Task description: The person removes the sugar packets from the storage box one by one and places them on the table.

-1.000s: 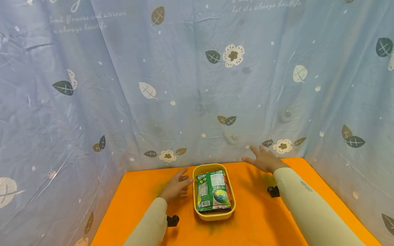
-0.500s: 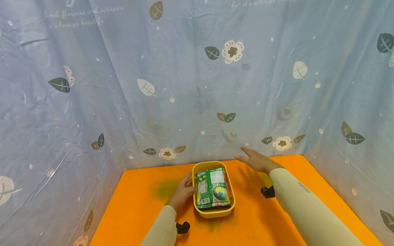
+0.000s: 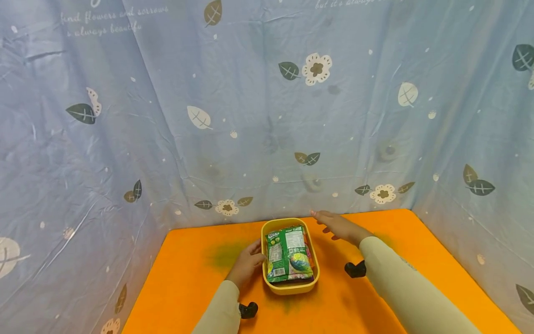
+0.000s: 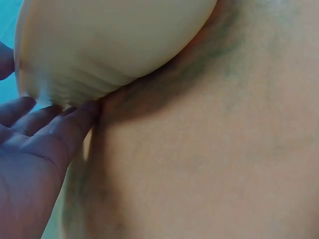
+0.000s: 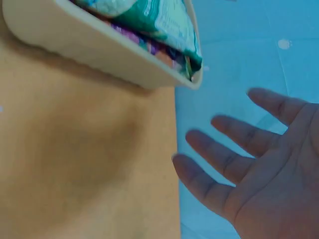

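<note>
A yellow plastic basket [image 3: 290, 291] stands in the middle of the head view. Inside it lies a green snack bag [image 3: 289, 255] with a barcode, over other colourful packets [image 5: 132, 36] that are mostly covered. My left hand [image 3: 246, 266] holds the basket's left side, thumb at the rim and fingers against the outer wall; the left wrist view shows those fingers [image 4: 75, 122] touching the ribbed wall. To the right of the basket, and apart from it, my right hand [image 3: 340, 227] hovers with its fingers spread and nothing in it.
The basket stands on an orange tabletop [image 3: 196, 278], close to its far edge. A blue curtain [image 3: 250, 93] with leaves and flowers hangs behind and on both sides. Each wrist wears a black camera mount [image 3: 355, 269].
My left hand has moved right and taken hold of the basket's left side. My right hand has come left, closer to the basket, which stays in place.
</note>
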A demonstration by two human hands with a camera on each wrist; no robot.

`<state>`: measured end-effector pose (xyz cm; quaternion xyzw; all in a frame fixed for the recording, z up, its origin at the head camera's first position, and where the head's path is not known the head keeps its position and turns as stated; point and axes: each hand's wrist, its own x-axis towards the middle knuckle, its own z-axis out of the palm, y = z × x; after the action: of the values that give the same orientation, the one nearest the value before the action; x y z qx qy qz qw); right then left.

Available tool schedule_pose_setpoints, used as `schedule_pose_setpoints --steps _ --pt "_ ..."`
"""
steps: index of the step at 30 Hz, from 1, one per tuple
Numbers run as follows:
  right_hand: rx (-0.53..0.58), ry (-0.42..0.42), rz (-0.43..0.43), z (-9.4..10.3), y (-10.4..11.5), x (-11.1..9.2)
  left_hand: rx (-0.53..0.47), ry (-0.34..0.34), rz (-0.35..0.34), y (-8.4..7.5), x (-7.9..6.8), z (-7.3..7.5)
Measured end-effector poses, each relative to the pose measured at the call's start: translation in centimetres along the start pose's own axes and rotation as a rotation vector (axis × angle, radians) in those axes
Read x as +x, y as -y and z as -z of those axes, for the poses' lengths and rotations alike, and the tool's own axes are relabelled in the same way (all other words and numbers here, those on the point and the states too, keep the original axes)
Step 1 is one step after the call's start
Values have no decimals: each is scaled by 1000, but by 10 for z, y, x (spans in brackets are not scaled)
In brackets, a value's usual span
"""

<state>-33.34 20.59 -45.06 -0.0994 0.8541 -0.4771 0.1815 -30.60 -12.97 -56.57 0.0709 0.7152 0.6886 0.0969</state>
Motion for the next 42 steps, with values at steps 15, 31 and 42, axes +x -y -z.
schedule_pose_setpoints --steps 15,31,42 --pt "207 79 9 -19 2 10 -70 -9 31 7 0 1" --pt "114 98 -2 -38 9 23 -219 24 36 11 3 0" --pt "264 85 21 -55 9 27 -236 31 15 11 4 0"
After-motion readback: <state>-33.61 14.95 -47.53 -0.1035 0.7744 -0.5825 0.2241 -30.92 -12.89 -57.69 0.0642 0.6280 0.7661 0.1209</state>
